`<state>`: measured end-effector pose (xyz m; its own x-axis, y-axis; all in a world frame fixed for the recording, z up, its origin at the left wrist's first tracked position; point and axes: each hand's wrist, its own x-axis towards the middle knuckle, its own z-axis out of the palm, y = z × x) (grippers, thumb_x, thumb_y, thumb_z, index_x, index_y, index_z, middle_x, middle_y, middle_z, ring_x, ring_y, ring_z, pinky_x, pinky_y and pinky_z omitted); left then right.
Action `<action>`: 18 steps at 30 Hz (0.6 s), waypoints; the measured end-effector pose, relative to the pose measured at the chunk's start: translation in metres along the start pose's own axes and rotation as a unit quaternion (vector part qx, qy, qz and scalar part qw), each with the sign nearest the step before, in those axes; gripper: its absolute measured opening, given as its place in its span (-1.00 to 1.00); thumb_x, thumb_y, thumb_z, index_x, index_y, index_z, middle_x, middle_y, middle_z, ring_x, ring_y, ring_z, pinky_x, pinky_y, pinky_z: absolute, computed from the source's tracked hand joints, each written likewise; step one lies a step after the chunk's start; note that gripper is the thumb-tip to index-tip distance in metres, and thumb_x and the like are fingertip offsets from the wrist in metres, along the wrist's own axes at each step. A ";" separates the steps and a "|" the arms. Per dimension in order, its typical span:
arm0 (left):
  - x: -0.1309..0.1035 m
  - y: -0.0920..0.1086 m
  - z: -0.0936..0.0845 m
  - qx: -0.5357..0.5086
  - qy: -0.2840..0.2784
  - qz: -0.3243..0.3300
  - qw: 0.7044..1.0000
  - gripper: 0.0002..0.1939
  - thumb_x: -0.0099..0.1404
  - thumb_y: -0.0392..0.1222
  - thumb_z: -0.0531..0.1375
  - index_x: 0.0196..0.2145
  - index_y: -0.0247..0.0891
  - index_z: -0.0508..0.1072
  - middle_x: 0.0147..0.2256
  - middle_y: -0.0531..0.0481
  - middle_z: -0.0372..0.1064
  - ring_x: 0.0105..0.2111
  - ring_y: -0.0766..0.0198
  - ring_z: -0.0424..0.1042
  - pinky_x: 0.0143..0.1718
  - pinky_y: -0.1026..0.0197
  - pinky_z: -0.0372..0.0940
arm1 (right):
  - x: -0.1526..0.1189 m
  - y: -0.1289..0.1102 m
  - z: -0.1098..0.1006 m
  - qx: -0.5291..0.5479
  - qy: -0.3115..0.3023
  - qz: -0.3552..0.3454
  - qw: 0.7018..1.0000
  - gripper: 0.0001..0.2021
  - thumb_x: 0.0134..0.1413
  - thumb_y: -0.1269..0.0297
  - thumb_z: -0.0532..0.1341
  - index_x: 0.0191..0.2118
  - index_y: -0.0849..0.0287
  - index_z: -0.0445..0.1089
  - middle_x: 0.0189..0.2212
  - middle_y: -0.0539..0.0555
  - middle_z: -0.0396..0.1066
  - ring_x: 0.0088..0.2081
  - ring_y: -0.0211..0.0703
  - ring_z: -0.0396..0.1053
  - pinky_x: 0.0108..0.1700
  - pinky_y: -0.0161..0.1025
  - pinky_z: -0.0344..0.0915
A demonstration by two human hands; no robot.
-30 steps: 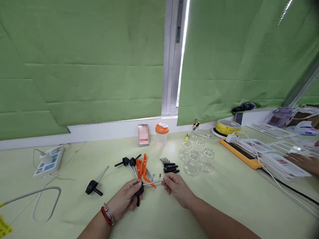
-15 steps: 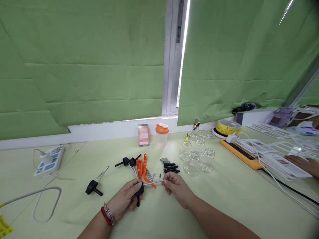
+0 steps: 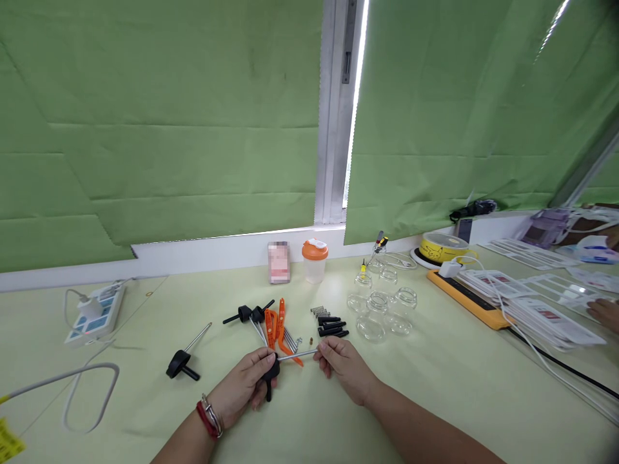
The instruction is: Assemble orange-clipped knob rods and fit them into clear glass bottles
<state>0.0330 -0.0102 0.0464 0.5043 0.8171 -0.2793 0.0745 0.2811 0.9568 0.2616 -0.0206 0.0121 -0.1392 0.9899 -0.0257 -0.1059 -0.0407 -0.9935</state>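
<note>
My left hand (image 3: 246,380) grips a black plastic piece (image 3: 272,372) from which a thin metal rod (image 3: 297,354) points right. The fingertips of my right hand (image 3: 345,367) pinch the rod's far end; whatever sits at that tip is hidden. Just beyond my hands lie orange handles (image 3: 281,322), more metal rods and two black pieces (image 3: 245,314). Springs (image 3: 320,311), black tubes (image 3: 332,326) and tiny brown parts (image 3: 311,341) lie above my right hand. Another black piece with a rod (image 3: 178,363) rests to the left.
Glass jars (image 3: 371,326) stand and lie right of centre, near an orange-lidded cup (image 3: 314,261) and a pink box (image 3: 279,262). An orange power strip (image 3: 467,300) and stacked cards (image 3: 551,322) are at right, a white power strip (image 3: 99,314) at left. Another person's hand (image 3: 604,314) shows at the right edge.
My hands and the held piece have barely moved. The other person's hand at the right edge has shifted right, off the stacked cards.
</note>
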 end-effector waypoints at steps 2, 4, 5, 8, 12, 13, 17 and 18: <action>0.000 0.000 0.000 0.001 0.000 -0.001 1.000 -0.59 0.20 0.22 0.08 -0.37 -0.23 0.22 -0.53 0.11 0.34 -0.79 0.56 0.03 -0.75 0.41 -0.10 | 0.000 -0.001 0.001 0.029 0.000 -0.004 1.000 -0.66 0.03 -0.03 0.18 -0.41 0.21 0.31 -0.52 0.00 0.32 -0.54 -0.33 0.18 -0.50 -0.34 0.10; 0.001 -0.001 -0.001 0.002 0.001 -0.002 1.000 -0.59 0.19 0.22 0.09 -0.36 -0.23 0.22 -0.53 0.11 0.34 -0.79 0.56 0.04 -0.75 0.42 -0.10 | -0.001 -0.002 0.001 0.056 -0.002 -0.006 0.998 -0.68 -0.04 0.01 0.25 -0.35 0.18 0.30 -0.47 0.00 0.34 -0.52 -0.32 0.20 -0.50 -0.35 0.10; 0.001 -0.001 -0.001 0.002 0.002 -0.001 1.000 -0.59 0.19 0.22 0.08 -0.36 -0.23 0.22 -0.53 0.11 0.34 -0.79 0.56 0.04 -0.75 0.42 -0.10 | -0.001 -0.003 0.001 0.062 -0.003 -0.005 0.998 -0.69 -0.07 0.03 0.28 -0.35 0.18 0.28 -0.47 0.00 0.34 -0.52 -0.32 0.20 -0.50 -0.35 0.10; 0.001 -0.002 -0.001 0.002 0.000 0.002 1.000 -0.59 0.21 0.21 0.08 -0.36 -0.24 0.22 -0.53 0.12 0.34 -0.79 0.57 0.02 -0.75 0.42 -0.10 | -0.002 -0.003 0.001 0.058 -0.003 -0.007 0.998 -0.70 -0.12 0.08 0.31 -0.39 0.17 0.26 -0.49 -0.02 0.32 -0.53 -0.33 0.17 -0.51 -0.36 0.10; 0.000 0.000 0.000 0.003 0.006 -0.001 1.000 -0.58 0.19 0.22 0.09 -0.35 -0.24 0.23 -0.52 0.11 0.34 -0.79 0.56 0.03 -0.75 0.41 -0.10 | -0.001 -0.002 0.001 0.051 -0.007 -0.010 0.999 -0.72 -0.08 0.08 0.28 -0.42 0.17 0.25 -0.50 -0.02 0.32 -0.53 -0.33 0.17 -0.50 -0.36 0.10; 0.000 0.000 0.000 0.003 0.007 -0.003 1.000 -0.57 0.18 0.23 0.09 -0.36 -0.23 0.23 -0.53 0.12 0.34 -0.79 0.56 0.03 -0.75 0.41 -0.10 | -0.001 -0.001 0.001 0.050 -0.008 -0.011 0.999 -0.72 -0.07 0.08 0.27 -0.42 0.17 0.25 -0.49 -0.02 0.32 -0.53 -0.33 0.17 -0.51 -0.36 0.10; -0.001 0.002 0.001 0.002 0.003 -0.007 1.000 -0.57 0.16 0.24 0.10 -0.37 -0.23 0.21 -0.53 0.12 0.34 -0.79 0.55 0.03 -0.75 0.41 -0.10 | -0.001 -0.001 0.001 0.041 -0.007 -0.009 0.999 -0.71 -0.05 0.05 0.26 -0.42 0.18 0.26 -0.48 -0.01 0.34 -0.54 -0.34 0.17 -0.50 -0.35 0.10; -0.001 0.002 0.001 0.001 0.003 -0.006 1.000 -0.57 0.17 0.23 0.10 -0.37 -0.23 0.21 -0.53 0.12 0.34 -0.79 0.55 0.04 -0.75 0.41 -0.10 | 0.000 -0.001 0.000 0.039 -0.007 -0.008 0.999 -0.70 -0.05 0.04 0.26 -0.42 0.17 0.26 -0.48 -0.01 0.34 -0.54 -0.34 0.17 -0.50 -0.35 0.10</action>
<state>0.0334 -0.0106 0.0482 0.4986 0.8163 -0.2916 0.0823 0.2903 0.9534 0.2613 -0.0211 0.0128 -0.1511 0.9885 -0.0081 -0.1837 -0.0362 -0.9823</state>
